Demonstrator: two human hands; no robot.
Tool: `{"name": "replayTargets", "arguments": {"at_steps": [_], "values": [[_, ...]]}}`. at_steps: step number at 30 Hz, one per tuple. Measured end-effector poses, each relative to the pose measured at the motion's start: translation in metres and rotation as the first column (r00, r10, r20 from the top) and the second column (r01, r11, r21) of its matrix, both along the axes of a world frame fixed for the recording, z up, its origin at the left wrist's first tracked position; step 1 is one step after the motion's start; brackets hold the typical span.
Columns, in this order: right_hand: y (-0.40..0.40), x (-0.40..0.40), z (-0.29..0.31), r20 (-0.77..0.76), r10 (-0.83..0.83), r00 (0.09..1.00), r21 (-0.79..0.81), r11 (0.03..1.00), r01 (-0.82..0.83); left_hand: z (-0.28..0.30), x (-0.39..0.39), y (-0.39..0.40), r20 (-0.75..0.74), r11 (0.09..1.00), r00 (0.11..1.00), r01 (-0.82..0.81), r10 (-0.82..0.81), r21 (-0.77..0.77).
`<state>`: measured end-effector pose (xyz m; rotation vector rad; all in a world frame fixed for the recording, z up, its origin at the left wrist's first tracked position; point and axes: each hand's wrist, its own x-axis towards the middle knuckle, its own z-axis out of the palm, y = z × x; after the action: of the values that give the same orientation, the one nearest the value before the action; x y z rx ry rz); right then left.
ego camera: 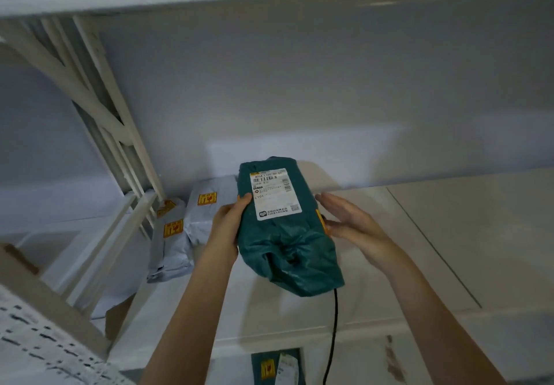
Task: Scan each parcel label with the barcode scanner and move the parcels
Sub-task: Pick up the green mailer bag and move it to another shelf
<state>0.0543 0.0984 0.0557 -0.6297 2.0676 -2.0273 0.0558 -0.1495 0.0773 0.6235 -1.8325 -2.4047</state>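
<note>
Dark green plastic mailer parcel (284, 229) held above white shelf board (419, 234), white label (274, 194) upward; left hand (229, 226) closed on its left edge; right hand (349, 221) against right edge, fingers spread, orange object beneath, seemingly the scanner; advisable to lower flat beside grey poly mailers (186, 226), label left readable.

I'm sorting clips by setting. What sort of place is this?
Probably a parcel storeroom or pickup point: white shelves hold grey mailer bags, and both hands hold a green parcel bearing a shipping label.
</note>
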Motion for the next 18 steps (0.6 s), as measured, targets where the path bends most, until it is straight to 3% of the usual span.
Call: {"name": "replayTargets", "arguments": {"at_steps": [2,7,12,15,18], "values": [[0.005,0.029,0.01,-0.069,0.055,0.996,0.043,0.998,-0.052,0.007,0.015,0.006,-0.013,0.997,0.998,0.069,-0.069,0.038],[0.012,0.1,0.023,-0.171,-0.012,0.985,0.037,0.999,0.019,0.024,0.058,0.033,-0.082,0.967,0.97,0.237,-0.229,0.096],[0.037,0.15,0.041,-0.282,-0.188,0.941,0.088,0.972,0.22,0.046,0.094,0.074,-0.19,0.932,0.923,0.354,-0.335,0.08],[0.062,0.177,0.055,-0.296,-0.352,0.888,-0.027,0.932,0.361,0.064,0.117,0.106,-0.271,0.861,0.834,0.507,-0.481,0.031],[0.094,0.207,0.069,-0.231,-0.497,0.836,-0.19,0.866,0.463,0.076,0.137,0.138,-0.376,0.799,0.714,0.582,-0.591,-0.151]]}}
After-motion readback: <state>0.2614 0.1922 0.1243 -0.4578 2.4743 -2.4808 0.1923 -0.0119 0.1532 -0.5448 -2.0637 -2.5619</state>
